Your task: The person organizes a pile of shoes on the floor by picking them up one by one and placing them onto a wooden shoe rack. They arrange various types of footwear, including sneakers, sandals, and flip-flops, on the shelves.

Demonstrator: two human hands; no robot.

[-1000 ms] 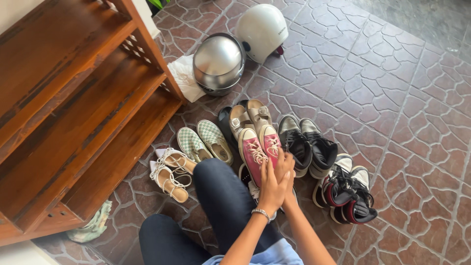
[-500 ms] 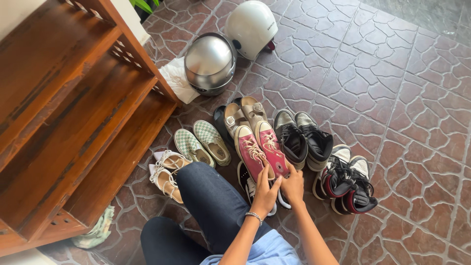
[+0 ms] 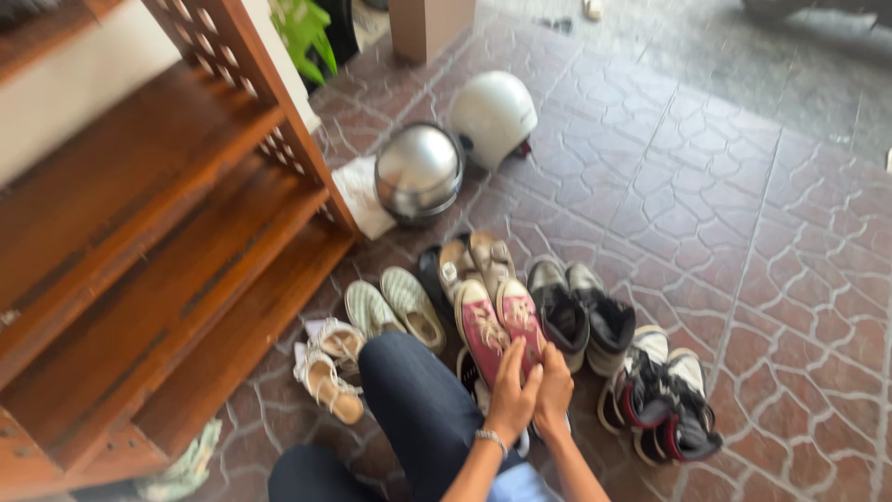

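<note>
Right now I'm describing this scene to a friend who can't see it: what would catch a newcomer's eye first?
Both hands, left hand and right hand, rest on a pair of pink sneakers at the middle of a cluster of shoes on the reddish tiled floor. Beyond them lie a silver helmet and a white helmet. A tall wooden shoe rack fills the left side.

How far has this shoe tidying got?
Barely begun, it seems. The wooden rack shows no shoes on its shelves. Both hands, left hand and right hand, grip the pink sneakers. Checkered slip-ons, black sneakers and other pairs lie on the floor.
</note>
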